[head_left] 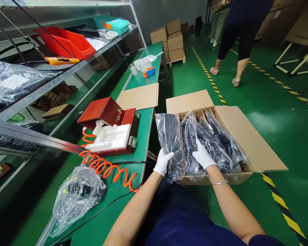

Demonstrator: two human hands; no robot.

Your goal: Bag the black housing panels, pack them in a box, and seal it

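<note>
An open cardboard box point(248, 136) stands on the floor in front of me, with several dark parts in clear plastic bags standing upright in it. My left hand point(163, 162), in a white glove, grips the leftmost bagged part point(169, 136) at its lower edge. My right hand point(202, 155), also gloved, presses on the neighbouring bagged part point(190, 136) with its fingers wrapped over the plastic. Both bags lean against the box's near wall.
To the left runs a green workbench point(146, 119) with a red-and-white fixture point(113, 131), a coiled orange hose point(107, 167), a crumpled plastic bag point(77, 194) and a flat cardboard sheet point(140, 97). Shelving point(53, 80) rises above. Another person point(240, 37) walks on the green floor beyond; stacked cartons point(170, 39) stand farther off.
</note>
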